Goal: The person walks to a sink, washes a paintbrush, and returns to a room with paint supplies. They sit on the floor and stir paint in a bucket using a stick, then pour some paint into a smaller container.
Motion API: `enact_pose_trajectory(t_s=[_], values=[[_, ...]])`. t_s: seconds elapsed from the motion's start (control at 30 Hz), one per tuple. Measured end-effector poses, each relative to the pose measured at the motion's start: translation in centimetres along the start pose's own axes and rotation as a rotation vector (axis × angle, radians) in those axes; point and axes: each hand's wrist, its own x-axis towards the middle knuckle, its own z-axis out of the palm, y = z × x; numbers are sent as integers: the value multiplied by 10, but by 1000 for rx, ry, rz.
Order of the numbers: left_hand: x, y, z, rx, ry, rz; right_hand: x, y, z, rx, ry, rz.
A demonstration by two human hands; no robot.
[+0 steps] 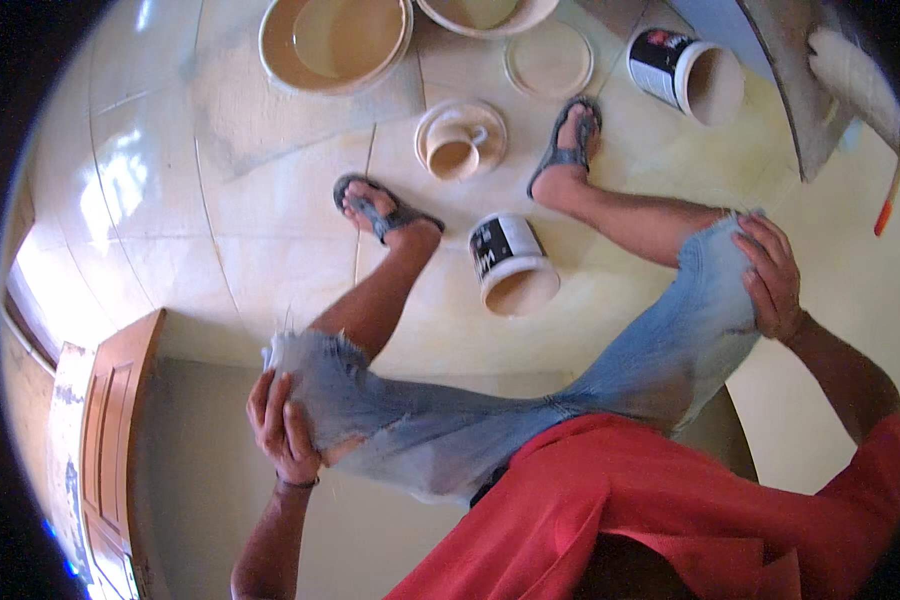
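My left hand (pixel 283 425) rests on the left knee of my faded blue jeans (pixel 440 420), fingers spread over the frayed hem. On the other knee lies my right hand (pixel 773 280), its fingers stretched over the cloth. Neither hand holds anything. Between my legs on the floor is a white-and-black plastic bucket (pixel 500 240) with a beige inside. Beyond it, between my sandalled feet, a beige-smeared mug (pixel 455 150) sits on a round lid or dish (pixel 425 135).
At the back stand a large tub (pixel 270 60) of beige liquid and a second tub (pixel 540 15). A round lid (pixel 549 60) and another white-and-black bucket (pixel 685 75) are near them. A grey board (pixel 770 60) and a pale paint roller (pixel 855 80) are at far right; a brown door (pixel 115 430) is left.
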Motion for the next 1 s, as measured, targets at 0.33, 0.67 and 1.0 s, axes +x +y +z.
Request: enact_pose_trajectory(t_s=[0.33, 0.67, 1.0], values=[[28, 10, 33, 249, 315, 165, 3, 4, 39, -235, 338, 90], [25, 50, 88, 89, 758, 198, -11, -14, 72, -122, 772, 85], [-28, 81, 120, 637, 843, 144, -15, 18, 100, 1414, 930, 221]])
